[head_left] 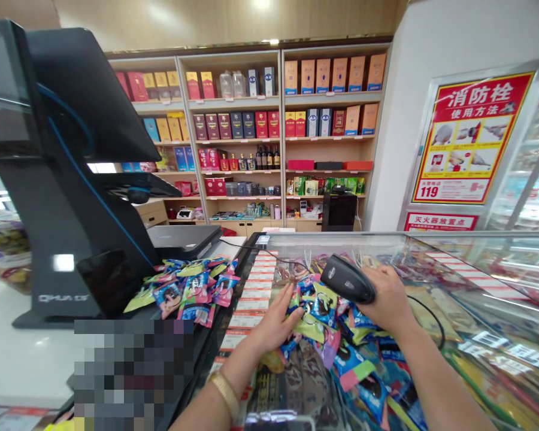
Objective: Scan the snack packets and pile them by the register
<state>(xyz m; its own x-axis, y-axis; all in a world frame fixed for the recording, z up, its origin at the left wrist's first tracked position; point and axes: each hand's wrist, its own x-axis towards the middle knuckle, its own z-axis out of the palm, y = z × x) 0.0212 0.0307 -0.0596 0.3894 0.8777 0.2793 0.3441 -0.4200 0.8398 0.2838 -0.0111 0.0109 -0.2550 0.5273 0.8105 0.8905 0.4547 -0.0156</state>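
Note:
My right hand (388, 299) is wrapped round a black handheld scanner (348, 279), whose head points to the left above a heap of small, colourful wrapped packets (323, 305) on the glass counter. Against the left side of that heap lies my left hand (278, 317), its fingers stretched out and nothing gripped. A gold band (224, 392) circles the left wrist. From the scanner a black cable loops to the right. More of the same packets form a second pile (193, 290) at the left, beside the base of the dark register.
A black register stand (76, 239) with screens rises at the left. Behind it lies a flat dark device (184, 238). Shelves of boxes and bottles (238, 126) line the back wall. The glass counter (431, 263) reaches to the right, near a red poster (476, 137).

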